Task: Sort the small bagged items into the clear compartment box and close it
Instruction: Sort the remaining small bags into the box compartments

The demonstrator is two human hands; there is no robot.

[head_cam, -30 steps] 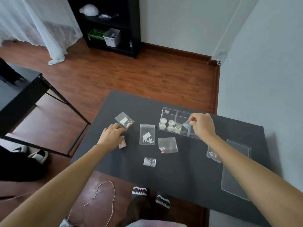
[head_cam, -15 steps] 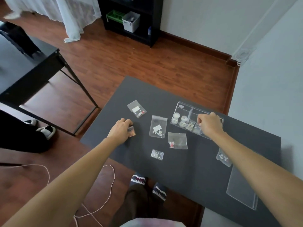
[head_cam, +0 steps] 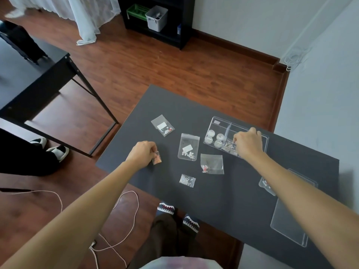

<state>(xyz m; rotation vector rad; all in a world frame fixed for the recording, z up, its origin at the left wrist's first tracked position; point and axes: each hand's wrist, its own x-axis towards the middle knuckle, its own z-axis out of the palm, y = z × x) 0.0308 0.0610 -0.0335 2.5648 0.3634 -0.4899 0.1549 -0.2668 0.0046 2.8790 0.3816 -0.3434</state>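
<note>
Right hand (head_cam: 247, 145) is down in the clear compartment box (head_cam: 219, 124), grip curled, contents hidden. Left of the box, left hand (head_cam: 142, 154) pinches a pink-filled bag (head_cam: 157, 159) on the worktop (head_cam: 223, 200); 4 bags lie between.

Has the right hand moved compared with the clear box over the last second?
Yes. The right hand has dropped from the far side of the clear box into its middle compartment, towards the near wall.
</note>
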